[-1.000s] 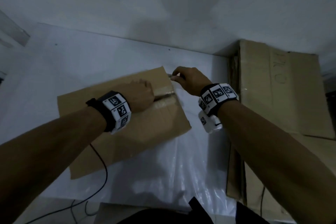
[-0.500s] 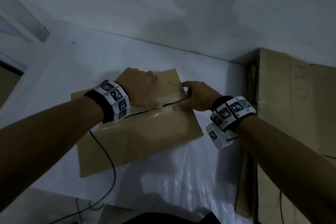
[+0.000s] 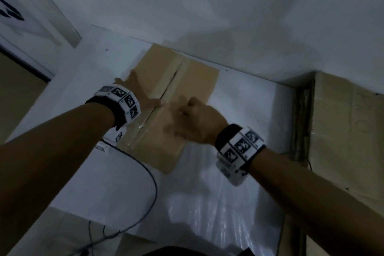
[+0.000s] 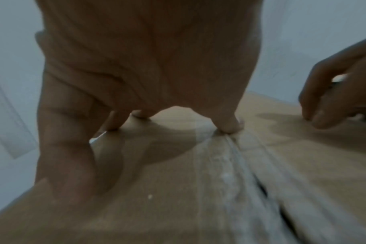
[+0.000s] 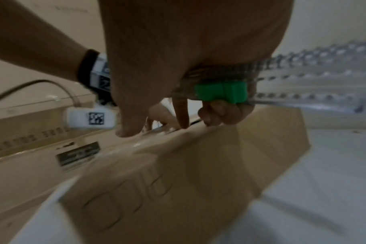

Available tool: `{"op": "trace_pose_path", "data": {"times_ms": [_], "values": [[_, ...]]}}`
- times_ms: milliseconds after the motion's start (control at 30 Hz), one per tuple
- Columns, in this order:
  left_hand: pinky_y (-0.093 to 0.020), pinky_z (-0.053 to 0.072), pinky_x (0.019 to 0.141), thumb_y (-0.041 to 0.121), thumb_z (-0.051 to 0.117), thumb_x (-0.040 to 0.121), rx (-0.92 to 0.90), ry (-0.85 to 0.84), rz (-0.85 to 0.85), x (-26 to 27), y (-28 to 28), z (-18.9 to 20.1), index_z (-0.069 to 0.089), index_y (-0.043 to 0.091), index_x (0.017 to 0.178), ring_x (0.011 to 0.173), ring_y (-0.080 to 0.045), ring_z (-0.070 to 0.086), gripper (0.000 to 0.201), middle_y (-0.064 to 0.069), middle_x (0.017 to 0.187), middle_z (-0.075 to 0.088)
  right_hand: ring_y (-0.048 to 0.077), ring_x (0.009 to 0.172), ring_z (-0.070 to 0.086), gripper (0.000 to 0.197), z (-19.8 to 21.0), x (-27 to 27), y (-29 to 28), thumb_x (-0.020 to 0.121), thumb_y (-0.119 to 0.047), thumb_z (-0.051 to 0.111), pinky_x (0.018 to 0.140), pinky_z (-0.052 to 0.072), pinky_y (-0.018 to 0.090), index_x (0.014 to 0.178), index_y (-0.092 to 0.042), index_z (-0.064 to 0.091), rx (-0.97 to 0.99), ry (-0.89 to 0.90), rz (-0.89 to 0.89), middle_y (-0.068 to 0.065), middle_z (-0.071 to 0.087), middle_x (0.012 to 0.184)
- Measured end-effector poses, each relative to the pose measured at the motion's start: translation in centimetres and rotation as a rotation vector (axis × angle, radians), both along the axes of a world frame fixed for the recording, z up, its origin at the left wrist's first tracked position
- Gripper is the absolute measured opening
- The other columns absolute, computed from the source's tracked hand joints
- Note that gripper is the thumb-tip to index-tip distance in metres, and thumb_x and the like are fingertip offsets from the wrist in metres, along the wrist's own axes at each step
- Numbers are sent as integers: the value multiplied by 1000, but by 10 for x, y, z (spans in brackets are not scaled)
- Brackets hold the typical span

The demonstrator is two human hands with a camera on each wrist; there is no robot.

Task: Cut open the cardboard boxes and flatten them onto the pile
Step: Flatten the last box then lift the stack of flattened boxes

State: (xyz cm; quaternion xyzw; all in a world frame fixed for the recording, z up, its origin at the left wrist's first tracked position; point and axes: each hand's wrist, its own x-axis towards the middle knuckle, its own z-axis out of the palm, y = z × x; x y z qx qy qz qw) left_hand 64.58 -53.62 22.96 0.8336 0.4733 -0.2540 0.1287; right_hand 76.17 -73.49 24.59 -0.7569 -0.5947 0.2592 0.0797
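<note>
A brown cardboard box (image 3: 193, 77) lies on the white table (image 3: 83, 72), its taped seam (image 3: 168, 87) running away from me with a dark slit along it. My left hand (image 3: 138, 91) presses on the left flap with spread fingers, fingertips (image 4: 230, 127) down on the tape beside the seam (image 4: 240, 165). My right hand (image 3: 193, 118) hovers over the right flap near the seam and grips a green cutter (image 5: 220, 92) in curled fingers, the index finger pointing down at the box (image 5: 178, 181). The blade is hidden.
A pile of flattened cardboard (image 3: 342, 131) stands at the table's right end. Clear plastic sheeting (image 3: 207, 203) covers the near part of the table. A black cable (image 3: 149, 183) trails from my left wrist. A white wall rises close behind the box.
The box has turned, so its seam now runs away from me instead of across. My left hand has spread flat on the left flap. My right hand moved from the seam's end onto the right flap.
</note>
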Motion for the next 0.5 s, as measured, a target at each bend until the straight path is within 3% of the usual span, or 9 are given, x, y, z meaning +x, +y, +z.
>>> {"op": "trace_pose_path", "data": {"times_ms": [67, 133, 167, 233, 300, 367, 400, 433, 500], "values": [[-58, 31, 109, 105, 39, 34, 3, -1, 93, -9, 5, 1, -21, 20, 150, 141, -45, 24, 156, -15, 160, 11, 34, 90, 56, 75, -4, -31, -12, 77, -56, 71, 83, 51, 42, 138, -20, 44, -16, 55, 107, 13, 31, 138], [-57, 35, 106, 105, 39, 36, 21, -42, 164, -16, 9, 0, -18, 18, 152, 137, -46, 31, 156, -17, 158, 19, 37, 119, 50, 102, -10, -47, -18, 68, -61, 76, 97, 48, 45, 149, -21, 28, -87, 17, 179, 14, 11, 155], [-56, 35, 106, 104, 40, 39, 29, -57, 188, -19, 10, 0, -15, 17, 152, 135, -46, 33, 153, -19, 157, 21, 37, 125, 47, 107, -16, -48, -18, 68, -61, 76, 99, 47, 44, 152, -22, 23, -112, -19, 202, 13, 2, 159], [-55, 31, 107, 98, 46, 51, 41, -65, 254, -23, 6, 5, -11, 13, 153, 137, -46, 30, 144, -22, 156, 21, 38, 121, 52, 100, -19, -39, -14, 74, -52, 76, 94, 48, 44, 153, -24, 21, -90, -63, 202, 9, -3, 162], [-56, 25, 111, 88, 47, 69, 61, -54, 266, -30, -2, 12, -10, 14, 153, 141, -47, 20, 126, -26, 158, 8, 37, 115, 58, 88, -18, -15, -8, 79, -40, 73, 92, 50, 43, 152, -29, 25, -81, -92, 164, 2, 0, 163], [-61, 12, 113, 83, 33, 81, 123, -5, 86, -44, -2, 2, -14, 17, 152, 146, -42, 5, 108, -18, 160, -10, 32, 119, 56, 80, -8, 13, -1, 82, -29, 70, 96, 47, 40, 150, -35, 27, -125, -130, 110, -5, 1, 163], [-64, 6, 112, 79, 26, 86, 167, -74, -97, -50, -2, -6, -14, 19, 153, 147, -39, 4, 98, -15, 161, -8, 31, 122, 54, 78, -2, 26, 3, 84, -23, 68, 99, 45, 39, 149, -36, 28, -152, -164, 87, -6, 2, 163], [-67, 4, 110, 69, 22, 93, 180, -217, -341, -54, -3, -14, -10, 22, 154, 147, -39, 11, 83, -16, 162, 5, 31, 125, 52, 77, 2, 35, 7, 85, -17, 66, 101, 44, 39, 149, -37, 28, -176, -197, 69, -7, 3, 163], [-68, 14, 108, 51, 17, 97, 143, -269, -826, -57, -8, -30, 12, 22, 154, 140, -41, 32, 64, -19, 154, 31, 31, 127, 49, 77, 8, 48, 15, 85, -6, 61, 102, 43, 43, 148, -37, 29, -200, -241, 40, -6, 5, 163]]}}
